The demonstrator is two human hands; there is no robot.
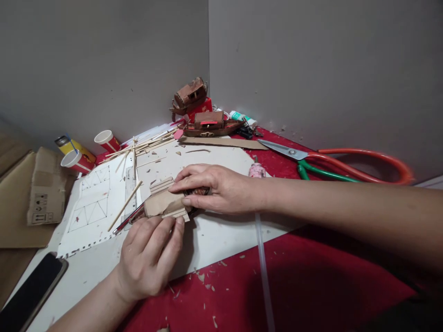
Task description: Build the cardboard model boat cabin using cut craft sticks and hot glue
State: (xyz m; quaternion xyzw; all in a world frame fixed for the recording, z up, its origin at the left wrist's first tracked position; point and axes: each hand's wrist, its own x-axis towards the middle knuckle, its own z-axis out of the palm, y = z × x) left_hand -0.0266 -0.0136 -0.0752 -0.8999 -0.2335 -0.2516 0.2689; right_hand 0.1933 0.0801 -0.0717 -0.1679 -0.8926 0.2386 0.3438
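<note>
right hand [216, 188] holds the cardboard piece [162, 203] at its 3 o'clock end, thumb and fingers spread over it. left hand [148, 256] has fingertips at the near ridged strip [180, 213]; pinching or pressing, can't tell. piece lies 1 o'clock from left hand, about 8 from right, long axis roughly 9–3. both touch, neither nearer.

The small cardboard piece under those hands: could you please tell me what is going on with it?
Someone is handling the small cardboard piece: the right hand lies over its right part, while the left hand is at its ridged near edge. Two brown model boats sit farther back, and large scissors lie to the right.
</note>
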